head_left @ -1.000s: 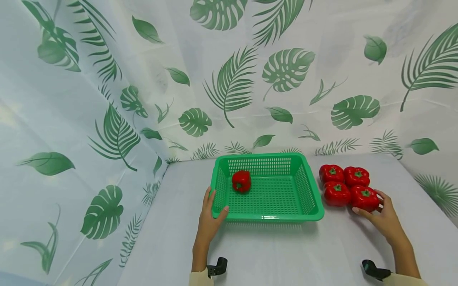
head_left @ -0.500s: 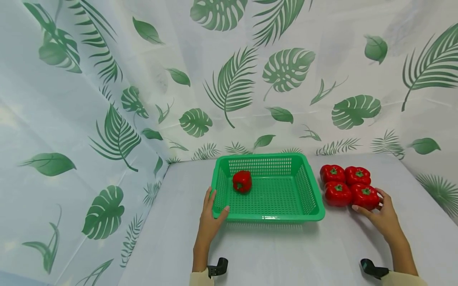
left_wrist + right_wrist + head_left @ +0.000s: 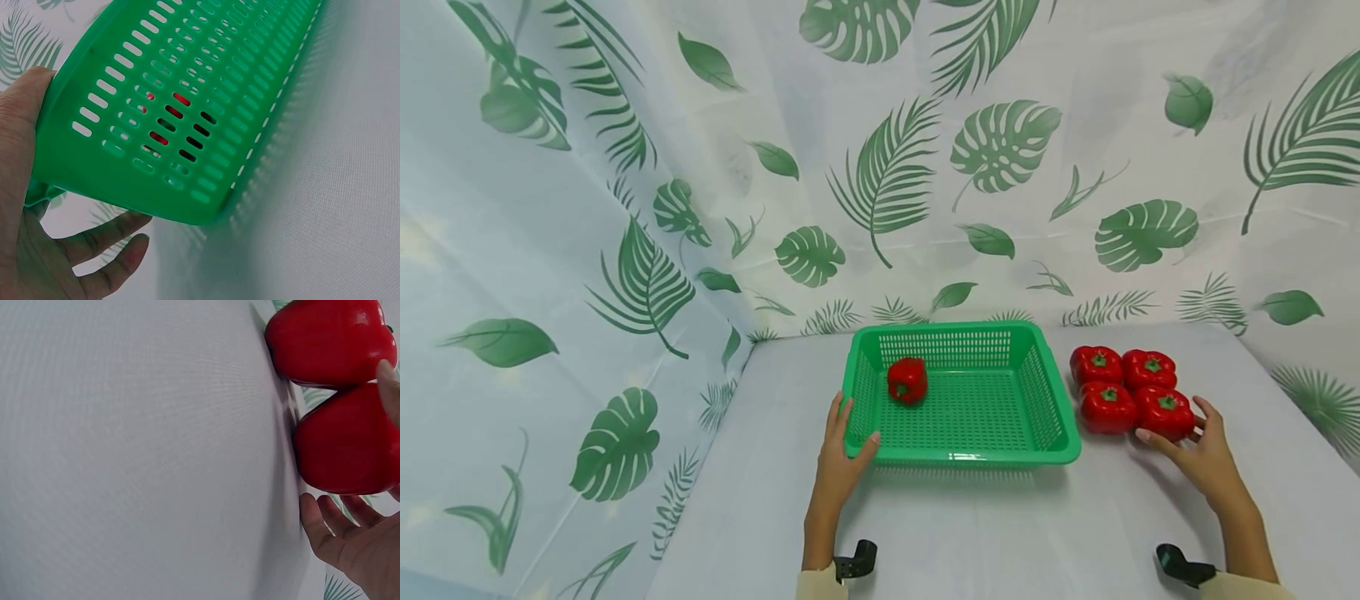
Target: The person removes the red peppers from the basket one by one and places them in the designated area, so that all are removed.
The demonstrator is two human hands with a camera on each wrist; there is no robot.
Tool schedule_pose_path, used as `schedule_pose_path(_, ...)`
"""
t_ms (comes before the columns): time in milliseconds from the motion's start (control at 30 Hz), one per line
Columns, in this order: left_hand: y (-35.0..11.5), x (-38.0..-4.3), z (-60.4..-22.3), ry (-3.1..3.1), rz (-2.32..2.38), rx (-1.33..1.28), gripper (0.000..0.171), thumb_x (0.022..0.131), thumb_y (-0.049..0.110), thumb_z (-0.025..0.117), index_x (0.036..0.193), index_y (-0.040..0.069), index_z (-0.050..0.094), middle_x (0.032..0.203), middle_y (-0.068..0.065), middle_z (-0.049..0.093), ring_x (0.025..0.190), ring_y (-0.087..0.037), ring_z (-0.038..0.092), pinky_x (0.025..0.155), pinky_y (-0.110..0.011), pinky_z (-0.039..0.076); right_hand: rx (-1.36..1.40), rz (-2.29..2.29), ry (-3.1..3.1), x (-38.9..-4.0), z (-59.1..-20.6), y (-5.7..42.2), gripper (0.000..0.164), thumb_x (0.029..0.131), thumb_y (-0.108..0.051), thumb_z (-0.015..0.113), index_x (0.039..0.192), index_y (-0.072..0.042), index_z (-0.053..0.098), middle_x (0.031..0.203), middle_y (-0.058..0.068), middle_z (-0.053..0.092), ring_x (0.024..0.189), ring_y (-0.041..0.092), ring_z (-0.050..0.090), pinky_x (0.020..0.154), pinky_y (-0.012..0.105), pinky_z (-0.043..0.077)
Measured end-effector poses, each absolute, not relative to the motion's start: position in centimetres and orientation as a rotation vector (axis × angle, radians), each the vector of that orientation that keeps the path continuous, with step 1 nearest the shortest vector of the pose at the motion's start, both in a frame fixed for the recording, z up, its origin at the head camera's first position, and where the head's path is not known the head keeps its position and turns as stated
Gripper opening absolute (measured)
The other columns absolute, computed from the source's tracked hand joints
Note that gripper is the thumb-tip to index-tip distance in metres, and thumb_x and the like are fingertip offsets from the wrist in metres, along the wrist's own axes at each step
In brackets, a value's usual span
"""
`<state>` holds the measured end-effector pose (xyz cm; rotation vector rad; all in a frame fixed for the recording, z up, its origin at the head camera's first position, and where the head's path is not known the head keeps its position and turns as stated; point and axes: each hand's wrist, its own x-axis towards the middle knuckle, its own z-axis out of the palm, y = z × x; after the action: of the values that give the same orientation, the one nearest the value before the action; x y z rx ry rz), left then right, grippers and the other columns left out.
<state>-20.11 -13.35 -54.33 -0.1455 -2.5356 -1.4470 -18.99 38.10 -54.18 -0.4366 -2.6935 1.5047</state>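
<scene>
My left hand (image 3: 838, 462) holds the near left corner of a green plastic basket (image 3: 970, 457), its thumb over the front rim and fingers along the left side. In the left wrist view, the slotted wall (image 3: 156, 119) fills the middle. One red bell pepper (image 3: 907, 382) lies inside the basket, towards the left. Right of the basket, several red bell peppers (image 3: 1107, 408) stand together, stems up. My right hand (image 3: 1206, 458) is spread around the near right bell pepper (image 3: 1163, 414); in the right wrist view, a small gap separates its lower fingers (image 3: 319, 531) from that pepper.
A white cloth (image 3: 970, 533) covers the table. Behind it and to the left hang white sheets (image 3: 880, 292) with a green leaf print. A black wrist camera (image 3: 856, 560) sits on the left wrist, another camera (image 3: 1183, 567) on the right.
The right hand's index finger has moved slightly away from the near right bell pepper. The left hand, basket and peppers look the same.
</scene>
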Motion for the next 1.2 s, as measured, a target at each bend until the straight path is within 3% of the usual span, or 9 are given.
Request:
schedule_pose_path(300,-13.3,-20.1,-54.2,-2.529,-1.445,-0.142,0.074,0.092,0.036,0.066,0.155,0.018,0.030,0.164,0.009,0.012,0.151,-0.024,0.017,0.113,-0.059,0.029,-0.491,1.469,-2.601,-18.4,-53.5,37.8,0.104,0.094,-0.045,0.061,0.154,-0.002,-0.012,0.154,0.040,0.003,0.139,0.060,0.012,0.096,0.074,0.031)
schedule_pose_path(500,-13.3,-20.0,-54.2,-2.523,-1.440,-0.155,0.076,0.092,0.044,0.064,0.154,0.017,0.031,0.165,0.003,0.014,0.151,-0.024,0.018,0.113,-0.059,0.030,-0.583,1.362,-2.527,-18.1,-51.7,37.5,0.097,0.094,-0.043,0.060,0.156,-0.004,-0.004,0.157,0.034,0.008,0.144,0.054,0.011,0.097,0.074,0.032)
schedule_pose_path(733,-13.3,-20.0,-54.3,-2.516,-1.425,-0.155,0.074,0.092,0.040,0.065,0.154,0.016,0.032,0.165,0.000,0.016,0.150,-0.025,0.019,0.113,-0.059,0.030,-0.681,1.304,-2.341,-18.0,-48.7,36.3,0.086,0.091,-0.037,0.065,0.158,-0.021,0.013,0.162,0.013,0.016,0.150,0.031,0.015,0.112,0.054,0.031)
schedule_pose_path(900,-13.2,-20.1,-54.2,-2.515,-1.429,-0.147,0.073,0.092,0.037,0.066,0.154,0.016,0.032,0.164,0.004,0.015,0.150,-0.026,0.020,0.113,-0.059,0.030,-0.696,1.350,-2.223,-18.3,-46.6,35.2,0.074,0.091,-0.035,0.066,0.153,-0.033,0.027,0.161,-0.001,0.021,0.150,0.017,0.018,0.114,0.042,0.032)
schedule_pose_path(1200,-13.3,-20.0,-54.0,-2.511,-1.429,-0.150,0.075,0.092,0.044,0.065,0.154,0.016,0.032,0.164,0.000,0.016,0.150,-0.026,0.020,0.112,-0.059,0.031,-0.456,1.442,-2.210,-19.9,-42.2,32.2,0.055,0.096,-0.035,0.060,0.147,-0.031,0.042,0.157,-0.004,0.033,0.144,0.015,0.036,0.114,0.043,0.032)
